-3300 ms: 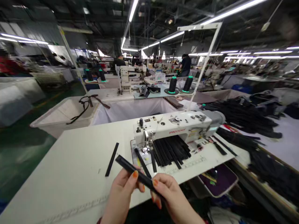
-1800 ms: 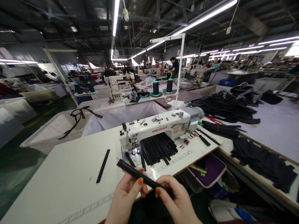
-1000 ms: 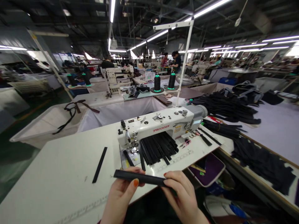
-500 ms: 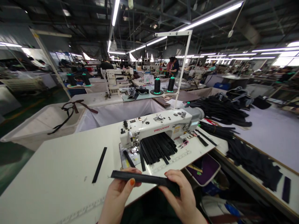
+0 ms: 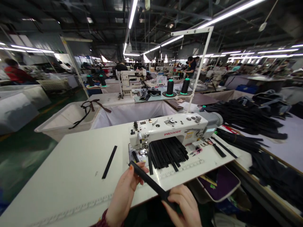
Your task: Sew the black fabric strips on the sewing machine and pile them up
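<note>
A black fabric strip (image 5: 149, 180) slants down to the right between my hands, over the table's front edge. My left hand (image 5: 129, 183) pinches its upper end just in front of the needle area. The lower end is gripped in the fingers of my right hand (image 5: 181, 201). Behind them stands a white sewing machine (image 5: 165, 130) with a short black piece by its presser foot. Under the machine's arm lies a thick bundle of black strips (image 5: 167, 154). A single black strip (image 5: 109, 162) rests on the table to the left.
Pink-handled snips (image 5: 197, 152) and a dark-bladed tool (image 5: 219, 149) lie right of the machine. A purple-lined bin (image 5: 221, 184) hangs below the table edge. Black fabric pieces (image 5: 246, 121) are heaped at right. A white cart (image 5: 59, 121) stands at back left; people work farther off.
The strip has turned from nearly level to a steep slant, its left end up and right end lower. My left hand has risen toward the machine, and the whole view has swung left.
</note>
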The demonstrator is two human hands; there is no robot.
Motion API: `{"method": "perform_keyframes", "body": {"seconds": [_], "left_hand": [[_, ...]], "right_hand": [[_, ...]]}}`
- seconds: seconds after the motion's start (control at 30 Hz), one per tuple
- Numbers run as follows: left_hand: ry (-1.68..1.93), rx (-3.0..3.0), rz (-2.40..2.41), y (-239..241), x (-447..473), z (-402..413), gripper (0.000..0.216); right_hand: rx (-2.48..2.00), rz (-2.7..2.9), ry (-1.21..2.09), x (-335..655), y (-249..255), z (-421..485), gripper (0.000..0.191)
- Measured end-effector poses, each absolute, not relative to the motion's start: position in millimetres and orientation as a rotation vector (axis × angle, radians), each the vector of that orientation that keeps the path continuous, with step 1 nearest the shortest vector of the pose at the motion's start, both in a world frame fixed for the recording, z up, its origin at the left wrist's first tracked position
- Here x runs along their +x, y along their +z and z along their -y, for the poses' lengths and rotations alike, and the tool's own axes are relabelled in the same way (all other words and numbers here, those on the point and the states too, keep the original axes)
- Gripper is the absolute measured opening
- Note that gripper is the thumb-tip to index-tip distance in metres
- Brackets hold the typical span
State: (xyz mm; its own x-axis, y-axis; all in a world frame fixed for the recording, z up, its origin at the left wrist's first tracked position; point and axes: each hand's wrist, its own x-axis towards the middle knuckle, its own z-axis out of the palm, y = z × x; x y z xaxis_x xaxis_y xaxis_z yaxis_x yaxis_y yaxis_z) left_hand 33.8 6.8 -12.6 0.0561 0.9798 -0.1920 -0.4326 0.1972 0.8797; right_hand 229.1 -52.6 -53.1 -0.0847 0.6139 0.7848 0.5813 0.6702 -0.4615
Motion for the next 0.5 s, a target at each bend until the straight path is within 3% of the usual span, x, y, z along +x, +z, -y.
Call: {"method": "perform_keyframes", "body": {"seconds": [0.33, 0.5], "left_hand": [[1.081, 0.716, -0.922, -21.6, 46.0, -15.0, 0.055], [0.983, 1.152, -1.171, -42.6, 32.2, -26.5, 0.055]], "right_hand": [[-1.054, 1.736, 0.176, 232.7, -84.5, 49.2, 0.007], [-1.271, 1.410, 0.507, 257.2, -114.1, 50.3, 0.015]]}}
